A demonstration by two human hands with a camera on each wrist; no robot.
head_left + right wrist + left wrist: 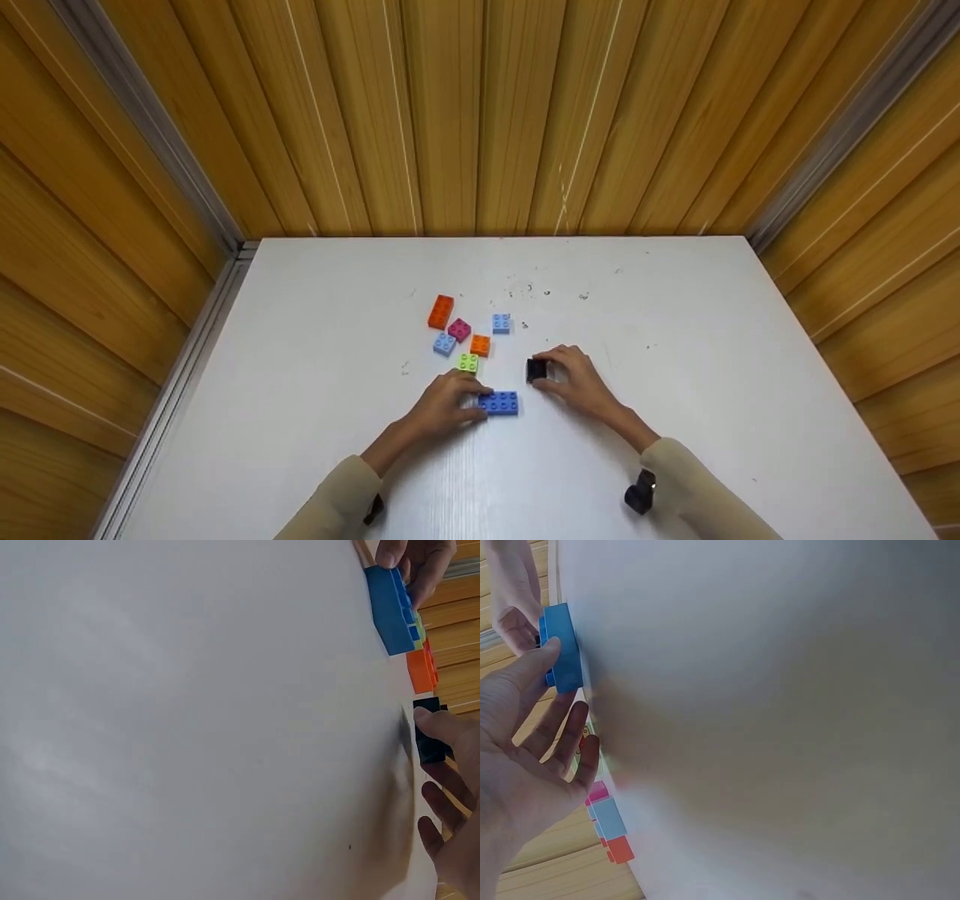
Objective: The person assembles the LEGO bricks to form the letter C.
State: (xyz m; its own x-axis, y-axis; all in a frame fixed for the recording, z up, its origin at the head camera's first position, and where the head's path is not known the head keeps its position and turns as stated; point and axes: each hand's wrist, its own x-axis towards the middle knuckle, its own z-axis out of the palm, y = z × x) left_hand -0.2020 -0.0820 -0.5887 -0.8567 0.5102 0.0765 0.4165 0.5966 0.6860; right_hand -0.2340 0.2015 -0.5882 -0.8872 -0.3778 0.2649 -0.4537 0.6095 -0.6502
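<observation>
The left hand pinched the blue eight-stud toy brick, the right hand the black toy brick, both presumably light, rigid and best gripped by opposite sides.

I am at a little boxed-in work spot, like a booth. Yellow-brown, wood-look plank walls stand on three sides, with long grey metal strips in the corners. A big, flat white table sits between them. I can't tell what building this is.

Left hand and right hand pinch, well apart.
</observation>
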